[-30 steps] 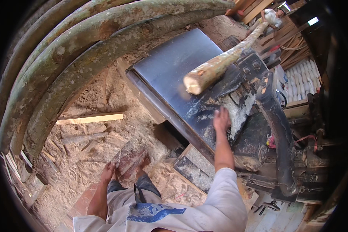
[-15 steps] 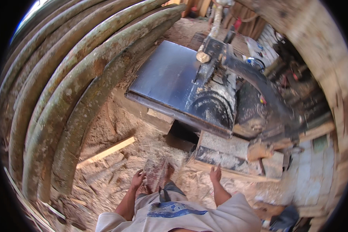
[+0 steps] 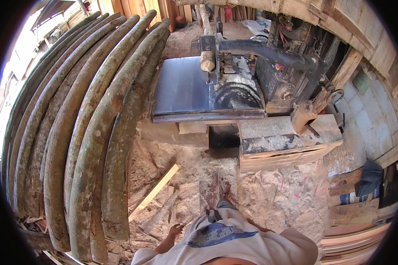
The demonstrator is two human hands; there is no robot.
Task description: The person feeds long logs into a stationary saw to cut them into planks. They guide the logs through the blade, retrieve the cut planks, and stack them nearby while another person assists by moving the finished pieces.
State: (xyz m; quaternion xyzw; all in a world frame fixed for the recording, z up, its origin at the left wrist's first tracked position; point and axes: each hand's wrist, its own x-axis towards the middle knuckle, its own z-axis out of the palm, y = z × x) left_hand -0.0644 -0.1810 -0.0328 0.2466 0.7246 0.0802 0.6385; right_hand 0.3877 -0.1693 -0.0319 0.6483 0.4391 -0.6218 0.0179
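My left hand (image 3: 176, 228) hangs low beside my body, above the sawdust-covered ground (image 3: 157, 234), its fingers loosely bent and apart with no object visible in them. My right hand is hidden behind my shirt (image 3: 230, 236), with only part of that arm showing. In front of me stands a sawing machine with a dark metal table (image 3: 181, 88) and a heavy curved dark frame (image 3: 265, 55). A pale round log (image 3: 207, 61) lies lengthwise on it beside the upright guide, its cut end toward me and its far part reaching back to the top edge.
Several long bark-covered logs (image 3: 93, 97) line the left. At right are a wooden box (image 3: 287, 154), a handwheel (image 3: 335, 96), pale slabs (image 3: 367, 123) and stacked boards (image 3: 353, 243). A light offcut (image 3: 154, 192) lies on the ground. Planks (image 3: 110, 9) lean at the back.
The view has swung round squarely toward the machine. My right hand has withdrawn from the table to my side, and my left has dropped lower. The log now lies farther away, against the guide.
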